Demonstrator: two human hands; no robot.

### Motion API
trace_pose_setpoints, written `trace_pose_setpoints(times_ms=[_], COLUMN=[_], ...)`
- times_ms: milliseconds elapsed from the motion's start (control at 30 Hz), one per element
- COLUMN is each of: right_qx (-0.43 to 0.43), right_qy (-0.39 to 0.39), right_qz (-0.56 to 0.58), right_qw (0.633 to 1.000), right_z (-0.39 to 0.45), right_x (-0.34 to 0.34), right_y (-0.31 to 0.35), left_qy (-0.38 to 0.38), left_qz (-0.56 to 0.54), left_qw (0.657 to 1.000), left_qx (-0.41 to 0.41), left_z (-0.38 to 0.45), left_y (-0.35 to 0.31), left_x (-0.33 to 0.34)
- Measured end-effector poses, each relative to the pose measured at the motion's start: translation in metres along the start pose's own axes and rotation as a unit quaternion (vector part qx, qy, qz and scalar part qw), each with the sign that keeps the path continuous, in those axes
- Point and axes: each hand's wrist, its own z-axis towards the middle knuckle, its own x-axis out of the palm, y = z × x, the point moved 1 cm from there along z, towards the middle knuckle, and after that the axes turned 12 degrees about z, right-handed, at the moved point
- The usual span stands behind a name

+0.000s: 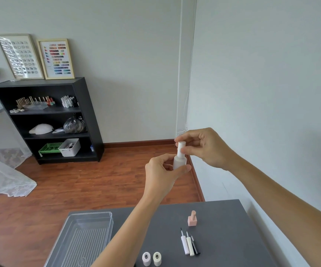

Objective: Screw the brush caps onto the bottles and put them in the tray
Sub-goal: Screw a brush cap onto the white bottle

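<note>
Frosted round bottle [179, 162] in left hand [160, 175], cylindrical cap [181, 148] pinched.

black shelf unit [82, 120] against wall | two framed colour charts [56, 58] on top (leaning) | green basket [49, 148], white bin [70, 147] on bottom shelf | lace curtain [3, 178] on floor

The white bottle [179, 162] and its white brush cap [181, 148] look like smooth, matt plastic, held up in the air. The tray [90, 215] at the left edge of the table [223, 218] is clear, shiny plastic with ridges along its bottom, and the table top is dark grey, flat and matt. The pink bottle [192, 219] near the middle of the table looks smooth and dull, and the floor [98, 180] past the far edge is shiny red-brown wood.
</note>
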Motion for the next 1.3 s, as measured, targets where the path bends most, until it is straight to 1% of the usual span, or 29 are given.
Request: trace_pose_setpoints(times_ms=[100,167,233,300,367,400,433,500,567,667,700,767,833,900,967,1033,1133,1200,1300], right_qx=[-0.012,-0.014,-0.015,-0.008,0.007,0.008,0.001,-0.015,-0.021,-0.024,-0.021,-0.016,-0.012,-0.016,-0.031,-0.041,-0.042,-0.027,-0.003], right_qy=[-0.056,-0.084,-0.078,-0.032,0.018,0.029,0.025,-0.017,-0.059,-0.094,-0.091,-0.051,0.001,0.014,-0.029,-0.077,-0.099,-0.079,0.0], right_qz=[-0.034,-0.079,-0.102,-0.066,0.026,0.066,0.087,0.081,0.051,-0.003,-0.015,-0.021,0.023,0.088,0.1,0.07,0.026,0.027,0.086], right_qw=[0.998,0.993,0.992,0.997,0.999,0.997,0.996,0.996,0.997,0.995,0.996,0.998,1.0,0.996,0.994,0.994,0.994,0.996,0.996], right_z=[0.0,0.0,-0.001,-0.002,-0.003,-0.004,-0.004,-0.003,-0.002,-0.002,-0.003,-0.004,-0.005,-0.006,-0.005,-0.004,-0.003,-0.003,-0.004], right_x=[0.006,0.011,0.014,0.011,0.005,0.004,0.003,0.004,0.005,0.009,0.01,0.009,0.005,0.003,0.004,0.006,0.008,0.006,0.001], right_y=[-0.003,-0.007,-0.01,-0.012,-0.014,-0.015,-0.015,-0.015,-0.013,-0.014,-0.016,-0.018,-0.021,-0.022,-0.022,-0.021,-0.019,-0.02,-0.023], left_qy=[-0.001,-0.001,0.002,0.002,0.0,-0.001,-0.002,0.0,0.0,0.003,0.005,0.009,0.011,0.011,0.01,0.008,0.013,0.019,0.026], left_qz=[0.001,0.006,0.007,0.004,0.005,0.005,0.005,0.003,-0.003,-0.001,0.001,0.001,0.001,-0.002,-0.004,-0.004,-0.003,-0.003,-0.004], left_qw=[1.0,1.0,1.0,1.0,1.0,1.0,1.0,1.0,1.0,1.0,1.0,1.0,1.0,1.0,1.0,1.0,1.0,1.0,1.0], left_qx=[0.001,0.003,0.007,0.008,0.003,0.001,0.0,-0.001,0.0,0.005,0.005,0.006,0.003,0.0,-0.001,0.0,0.006,0.007,0.007], left_z=[-0.001,0.0,0.0,0.001,0.001,0.002,0.002,0.003,0.002,0.003,0.003,0.004,0.004,0.004,0.005,0.005,0.005,0.006,0.007], left_y=[-0.001,0.0,0.0,0.001,0.002,0.002,0.002,0.002,0.001,-0.001,-0.001,0.0,0.001,0.002,0.002,0.001,0.0,0.0,0.001], left_x=[0.003,0.004,0.003,0.002,0.001,0.001,0.0,0.001,0.003,0.005,0.005,0.003,0.002,0.002,0.003,0.004,0.004,0.003,0.0])
